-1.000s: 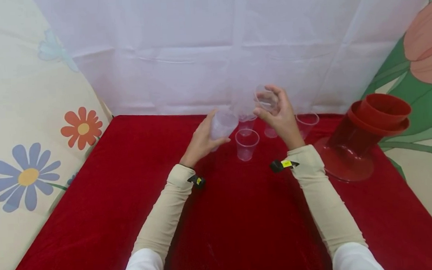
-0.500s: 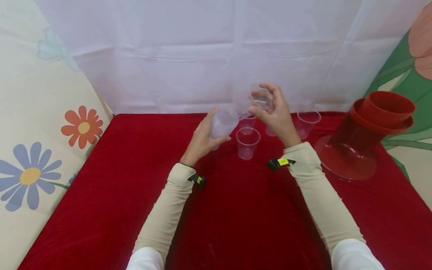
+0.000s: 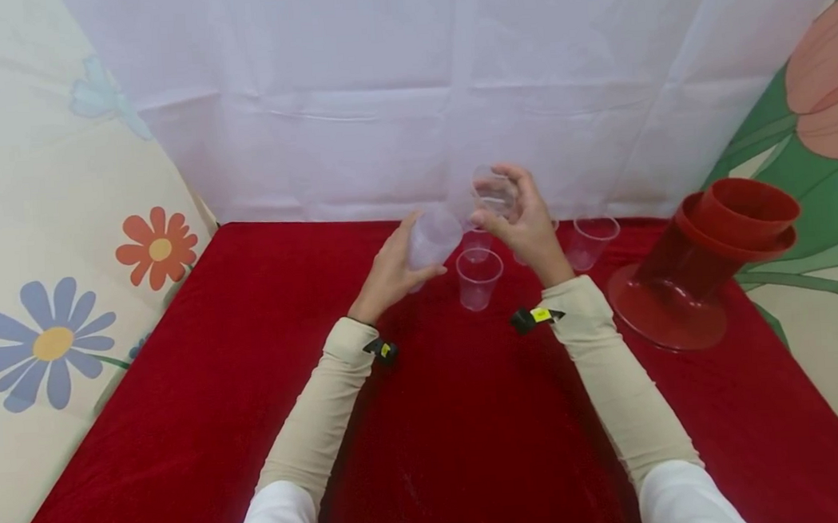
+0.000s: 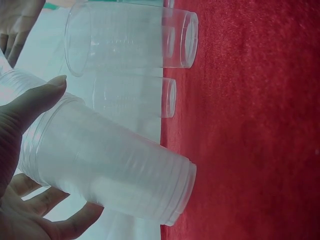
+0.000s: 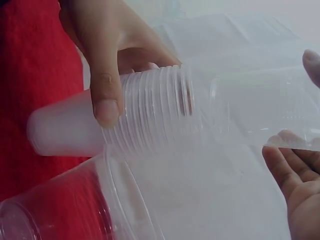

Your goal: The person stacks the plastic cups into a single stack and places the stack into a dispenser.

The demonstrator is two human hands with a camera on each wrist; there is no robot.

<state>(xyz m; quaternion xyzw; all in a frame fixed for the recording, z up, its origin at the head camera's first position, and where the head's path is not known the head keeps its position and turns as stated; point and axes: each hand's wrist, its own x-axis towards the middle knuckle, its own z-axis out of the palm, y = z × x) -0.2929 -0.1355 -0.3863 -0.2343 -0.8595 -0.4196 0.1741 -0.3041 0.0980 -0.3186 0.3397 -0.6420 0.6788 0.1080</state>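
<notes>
My left hand (image 3: 389, 270) grips a nested stack of clear plastic cups (image 5: 145, 110), tilted with its mouths up and to the right. Thumb and fingers wrap the stack (image 4: 110, 160) near its rims in the left wrist view. Above and right of it, my right hand (image 3: 532, 226) holds a single clear plastic cup (image 3: 492, 193) between thumb and fingers. In the right wrist view this cup (image 5: 260, 107) has its rim facing the stack's mouth, with a small gap between. One upright cup (image 3: 479, 283) stands on the table just below the hands.
More clear cups stand behind: one cup (image 3: 478, 239) by the stack, another (image 3: 594, 243) to the right, and one partly hidden behind my right hand. A red plastic piece with a round base (image 3: 700, 268) sits at the right on the red cloth (image 3: 263, 303). A white sheet (image 3: 351, 98) hangs behind.
My right hand has moved left with the single cup, bringing it closer to the stack. The left hand and stack stay nearly in place.
</notes>
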